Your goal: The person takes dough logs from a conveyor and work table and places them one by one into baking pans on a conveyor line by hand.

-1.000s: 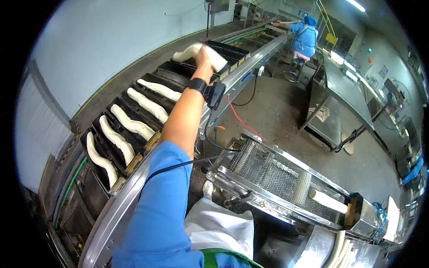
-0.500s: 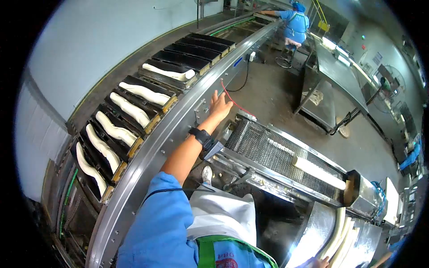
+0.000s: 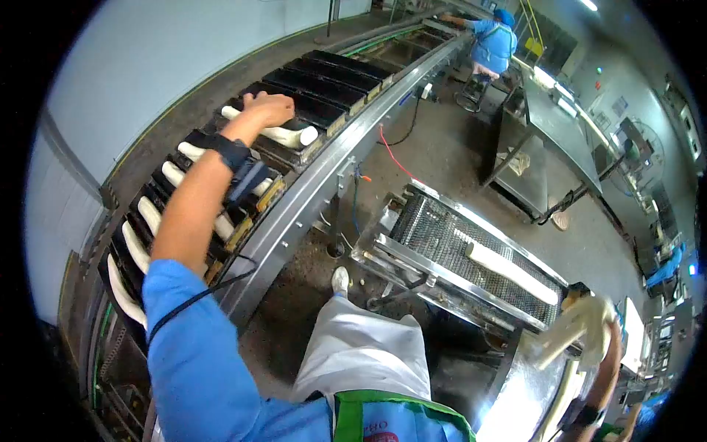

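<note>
My left hand (image 3: pixel 271 110), with a dark band at its wrist, is over the middle of a pale dough strip (image 3: pixel 300 138) in a black tray. Its fingers curl down around the strip; their tips are partly hidden. Further along the line, several more trays each hold a dough strip (image 3: pixel 122 286), some partly behind my forearm. At the far right, my right hand (image 3: pixel 610 335) grips a pale dough piece (image 3: pixel 561 335), blurred by motion. Below it, more strips (image 3: pixel 565 394) lie on a metal surface (image 3: pixel 508 412).
Between my arms stands a mesh conveyor (image 3: pixel 434 228) with one dough strip (image 3: pixel 512 272) on it. Black trays (image 3: pixel 346 70) continue up the metal-railed line (image 3: pixel 324 177). A co-worker in blue (image 3: pixel 493 44) sits at the far end. A steel table (image 3: pixel 560 125) stands at the right.
My left hand has gone left and up from beside the rail to the dough strip in the tray. My right hand has risen with dough. The strip on the mesh conveyor has shifted left.
</note>
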{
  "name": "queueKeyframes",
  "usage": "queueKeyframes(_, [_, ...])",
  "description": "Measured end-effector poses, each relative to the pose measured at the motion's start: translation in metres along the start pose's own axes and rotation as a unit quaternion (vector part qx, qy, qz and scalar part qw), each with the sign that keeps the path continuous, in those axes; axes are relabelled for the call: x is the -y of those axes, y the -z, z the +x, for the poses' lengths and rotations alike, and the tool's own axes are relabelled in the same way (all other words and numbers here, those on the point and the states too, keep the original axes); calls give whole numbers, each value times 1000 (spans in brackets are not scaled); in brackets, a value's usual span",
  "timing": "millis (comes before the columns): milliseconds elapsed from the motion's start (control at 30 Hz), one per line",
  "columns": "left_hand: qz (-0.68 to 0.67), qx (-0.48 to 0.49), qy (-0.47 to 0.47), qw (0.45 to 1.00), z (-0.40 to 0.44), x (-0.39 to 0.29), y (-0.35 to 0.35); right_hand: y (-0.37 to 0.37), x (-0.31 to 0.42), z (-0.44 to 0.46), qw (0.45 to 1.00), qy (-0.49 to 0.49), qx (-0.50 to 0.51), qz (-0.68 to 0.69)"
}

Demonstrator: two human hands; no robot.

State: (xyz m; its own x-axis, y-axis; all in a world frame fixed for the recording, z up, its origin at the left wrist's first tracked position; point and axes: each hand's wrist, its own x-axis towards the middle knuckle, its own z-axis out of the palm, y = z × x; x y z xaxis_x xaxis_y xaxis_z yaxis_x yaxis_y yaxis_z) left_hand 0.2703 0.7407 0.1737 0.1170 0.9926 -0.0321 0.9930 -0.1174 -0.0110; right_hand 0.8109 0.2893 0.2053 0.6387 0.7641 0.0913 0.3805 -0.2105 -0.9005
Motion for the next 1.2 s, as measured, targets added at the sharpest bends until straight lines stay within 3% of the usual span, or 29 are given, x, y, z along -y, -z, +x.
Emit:
queueKeyframes(167, [36, 62, -11, 997, -23, 53, 9, -113, 112, 70, 976, 148, 153, 41])
queueKeyframes(333, [47, 118, -18, 992, -25, 69, -3, -266, 223, 136, 892, 290, 343, 49])
queueKeyframes(500, [59, 135, -23, 989, -9, 81, -41, -452, 273, 185, 792, 298, 530, 64])
queueKeyframes(567, [55, 154, 1, 987, 3, 83, -65, -522, 252, 195, 776, 291, 555, 66])
queueKeyframes(633, [61, 174, -5, 983, 7, 81, -87, -556, 219, 201, 817, 418, 396, 36])
queueKeyframes(700, [61, 201, -14, 978, 13, 85, -101, -585, 172, 233, 839, 358, 410, -28])
queueKeyframes(767, [91, 218, 5, 972, 11, 90, -110, -576, 115, 252, 821, 342, 410, -202])
queueKeyframes(800, [145, 177, -5, 973, 13, 99, -122, -566, 82, 265, 755, 393, 441, -285])
queueKeyframes(833, [141, 179, -7, 974, 9, 107, -129, -538, 40, 273, 716, 461, 484, -203])
queueKeyframes(900, [199, 120, -8, 973, 4, 124, -142, -501, -87, 317, 640, 375, 494, -454])
queueKeyframes(933, [197, 86, -32, 976, 1, 131, -146, -462, -120, 319, 623, 291, 528, -498])
queueKeyframes(1000, [233, 71, -36, 969, 6, 142, -157, -389, -168, 307, 618, 174, 577, -505])
queueKeyframes(1067, [273, 50, -21, 960, 8, 151, -163, -343, -207, 298, 600, 122, 610, -503])
queueKeyframes(1100, [278, 67, -4, 958, 7, 150, -159, -326, -204, 277, 604, 201, 523, -566])
queueKeyframes(1200, [278, 54, 13, 959, 7, 157, -161, -318, -204, 263, 600, 134, 461, -639])
